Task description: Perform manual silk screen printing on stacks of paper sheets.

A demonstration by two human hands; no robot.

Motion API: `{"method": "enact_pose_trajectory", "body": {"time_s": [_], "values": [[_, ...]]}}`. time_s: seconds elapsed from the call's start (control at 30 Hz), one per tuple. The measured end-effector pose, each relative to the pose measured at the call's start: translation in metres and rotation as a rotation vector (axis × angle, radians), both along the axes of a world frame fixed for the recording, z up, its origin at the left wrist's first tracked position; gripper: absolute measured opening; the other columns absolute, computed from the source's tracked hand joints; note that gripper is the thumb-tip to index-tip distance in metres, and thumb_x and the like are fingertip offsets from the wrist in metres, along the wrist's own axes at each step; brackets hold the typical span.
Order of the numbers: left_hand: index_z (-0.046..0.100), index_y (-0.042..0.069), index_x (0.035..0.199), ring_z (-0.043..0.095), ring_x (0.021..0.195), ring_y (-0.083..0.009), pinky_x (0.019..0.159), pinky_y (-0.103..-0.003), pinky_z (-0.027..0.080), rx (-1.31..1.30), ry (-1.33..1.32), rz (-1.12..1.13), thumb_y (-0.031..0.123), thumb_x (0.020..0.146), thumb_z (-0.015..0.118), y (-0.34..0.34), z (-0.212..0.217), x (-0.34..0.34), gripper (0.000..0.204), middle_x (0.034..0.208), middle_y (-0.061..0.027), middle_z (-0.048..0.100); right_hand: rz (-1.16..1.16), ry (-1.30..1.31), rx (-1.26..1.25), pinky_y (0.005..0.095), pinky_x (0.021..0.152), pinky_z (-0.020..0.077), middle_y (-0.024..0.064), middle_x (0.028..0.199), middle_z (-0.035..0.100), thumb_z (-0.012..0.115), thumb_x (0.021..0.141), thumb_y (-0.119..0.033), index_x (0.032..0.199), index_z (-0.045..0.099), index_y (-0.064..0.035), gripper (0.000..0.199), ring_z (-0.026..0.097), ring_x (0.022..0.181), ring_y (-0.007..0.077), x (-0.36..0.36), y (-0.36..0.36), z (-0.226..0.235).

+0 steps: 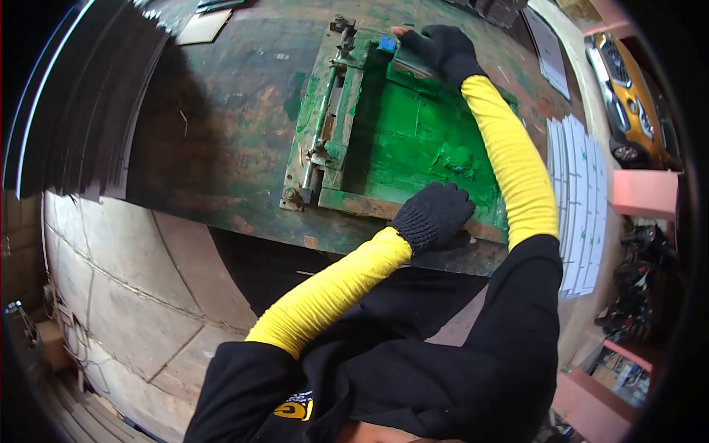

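A wooden screen-printing frame (354, 204) lies on the table, its mesh (413, 140) coated with wet green ink. A thicker lump of green ink (456, 161) sits toward the near right of the mesh. My left hand (436, 214), in a black knit glove, is closed over the frame's near rail; its fingertips are hidden. At the far end, my right hand (443, 53), gloved with a bare thumb tip showing, grips a squeegee (415, 65) from above, partly hiding it. Beside that lies a blue patch (386, 43) at the frame's far left corner.
A metal hinge bar (326, 103) with clamps runs along the frame's left side. Tall stacks of dark sheets (81, 96) stand at the table's left. White printed sheets (577, 199) are piled at the right. Beyond them are a yellow vehicle (631, 103) and a pink block (645, 193).
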State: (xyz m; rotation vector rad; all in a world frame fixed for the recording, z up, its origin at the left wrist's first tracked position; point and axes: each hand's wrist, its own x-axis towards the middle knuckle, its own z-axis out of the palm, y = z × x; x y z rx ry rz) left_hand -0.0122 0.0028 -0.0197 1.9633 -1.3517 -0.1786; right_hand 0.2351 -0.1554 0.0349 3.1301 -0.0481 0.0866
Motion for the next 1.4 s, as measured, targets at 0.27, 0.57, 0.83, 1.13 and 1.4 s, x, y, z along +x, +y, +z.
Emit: {"method": "enact_pose_trajectory", "body": {"time_s": [0.27, 0.57, 0.83, 1.13, 1.4], "values": [[0.068, 0.007, 0.099, 0.061, 0.100, -0.0312, 0.086, -0.046, 0.049, 0.069, -0.094, -0.055, 0.049, 0.088, 0.070, 0.001, 0.014, 0.008, 0.043, 0.100, -0.0111, 0.064, 0.173, -0.708, 0.426, 0.0410, 0.070, 0.0532, 0.0169, 0.081, 0.072, 0.072, 0.095, -0.044, 0.089, 0.074, -0.0072, 0.037, 0.071, 0.075, 0.0307, -0.035, -0.060, 0.061], [0.068, 0.010, 0.095, 0.061, 0.092, -0.0292, 0.079, -0.043, 0.050, -0.030, -0.262, 0.015, 0.046, 0.082, 0.077, 0.017, 0.053, 0.006, 0.039, 0.092, -0.0086, 0.062, -0.033, -0.628, 0.949, 0.0334, 0.092, 0.0558, 0.0080, 0.114, 0.074, 0.058, 0.107, -0.027, 0.134, 0.065, -0.0033, 0.037, 0.071, 0.101, 0.0197, -0.230, -0.278, 0.037], [0.069, 0.007, 0.103, 0.065, 0.087, -0.0319, 0.076, -0.041, 0.055, 0.004, -0.241, 0.176, 0.026, 0.065, 0.093, 0.062, 0.119, 0.013, 0.048, 0.098, -0.0109, 0.066, 0.094, -0.408, 0.471, 0.0405, 0.094, 0.0538, 0.0159, 0.122, 0.070, 0.073, 0.092, -0.037, 0.134, 0.064, -0.0037, 0.054, 0.068, 0.111, 0.0301, -0.242, -0.199, 0.001], [0.068, 0.001, 0.104, 0.063, 0.084, -0.0152, 0.076, -0.030, 0.053, -0.107, -0.006, 0.539, 0.012, 0.077, 0.088, 0.115, 0.146, -0.007, 0.036, 0.093, -0.0035, 0.067, 0.220, 0.213, 0.202, 0.0655, 0.123, 0.0134, 0.0269, 0.157, 0.041, 0.090, 0.056, -0.063, 0.160, 0.033, -0.0116, 0.129, 0.036, 0.148, 0.0433, -0.211, -0.090, -0.012], [0.066, 0.002, 0.102, 0.059, 0.078, -0.0112, 0.071, -0.029, 0.050, -0.258, 0.069, 0.631, 0.023, 0.086, 0.081, 0.122, 0.154, -0.009, 0.030, 0.087, -0.0007, 0.066, 0.048, 0.078, -0.101, 0.0653, 0.124, 0.0094, 0.0270, 0.162, 0.035, 0.091, 0.049, -0.067, 0.162, 0.029, -0.0115, 0.140, 0.031, 0.153, 0.0398, -0.196, -0.055, -0.046]]}}
